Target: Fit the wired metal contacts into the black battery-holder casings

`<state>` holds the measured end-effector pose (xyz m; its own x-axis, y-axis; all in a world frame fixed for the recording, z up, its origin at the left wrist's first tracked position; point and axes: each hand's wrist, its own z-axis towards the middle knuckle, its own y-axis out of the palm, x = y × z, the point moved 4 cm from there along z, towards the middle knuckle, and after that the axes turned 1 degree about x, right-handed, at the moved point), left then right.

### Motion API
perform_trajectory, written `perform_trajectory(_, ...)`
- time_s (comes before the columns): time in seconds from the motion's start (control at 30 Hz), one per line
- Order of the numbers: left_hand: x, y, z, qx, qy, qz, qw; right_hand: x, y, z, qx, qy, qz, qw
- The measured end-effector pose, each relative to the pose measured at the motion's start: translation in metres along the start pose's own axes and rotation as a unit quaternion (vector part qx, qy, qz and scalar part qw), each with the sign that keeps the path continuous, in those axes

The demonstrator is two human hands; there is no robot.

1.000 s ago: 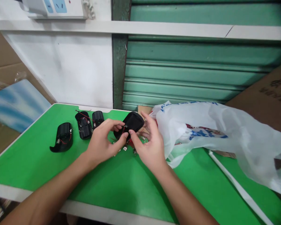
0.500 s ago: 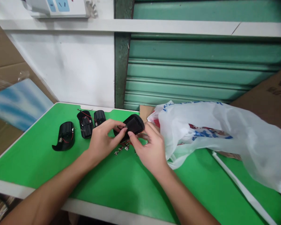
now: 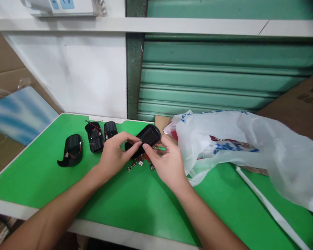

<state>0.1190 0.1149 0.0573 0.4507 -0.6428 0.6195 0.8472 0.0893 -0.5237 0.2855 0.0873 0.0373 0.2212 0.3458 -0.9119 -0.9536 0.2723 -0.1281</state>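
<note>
A black plastic housing (image 3: 149,135) with a hollow inside is held tilted above the table between my two hands. My right hand (image 3: 165,156) grips its right side, thumb laid over the near rim and fingers behind. The thumb and forefinger of my left hand (image 3: 118,149) pinch a small metal contact at the housing's inner edge; the fingertips hide most of it. Just below lie several small metal contacts (image 3: 141,162) with red wires, partly covered by the housing and my right hand.
Left of my hands on the green table (image 3: 114,198) stand three black housings: one curved housing (image 3: 73,151), one with red wire (image 3: 95,137), and one partly hidden housing (image 3: 110,129). A white plastic bag (image 3: 224,139) and a white strip (image 3: 271,208) lie right. A green shutter (image 3: 211,76) rises behind.
The housing has tipped slightly, so more of its inside shows. Both hands keep nearly the same place and grip. The whole view has shifted a little.
</note>
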Motion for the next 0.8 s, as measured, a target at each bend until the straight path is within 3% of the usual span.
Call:
perform_trajectory(0.17,0.001,-0.012,0.006,0.023,-0.007,-0.021,0.999,0.011,0.002,0.004,-0.080,0.041,0.120,0.989)
perform_trajectory(0.27,-0.006,-0.008,0.007,-0.060,-0.082,-0.157,0.982,0.012,0.005,0.003,-0.125,0.038,0.145,0.981)
perform_trajectory(0.37,-0.009,0.000,0.004,-0.126,-0.125,-0.232,0.956,0.012,0.005,0.000,-0.125,0.029,0.134,0.983)
perform_trajectory(0.53,-0.010,0.004,0.001,-0.115,-0.147,-0.234,0.954,0.009,0.005,-0.003,-0.101,0.017,0.092,0.991)
perform_trajectory(0.8,-0.011,0.005,0.001,-0.119,-0.169,-0.254,0.945,0.008,0.005,-0.002,-0.115,0.029,0.112,0.987)
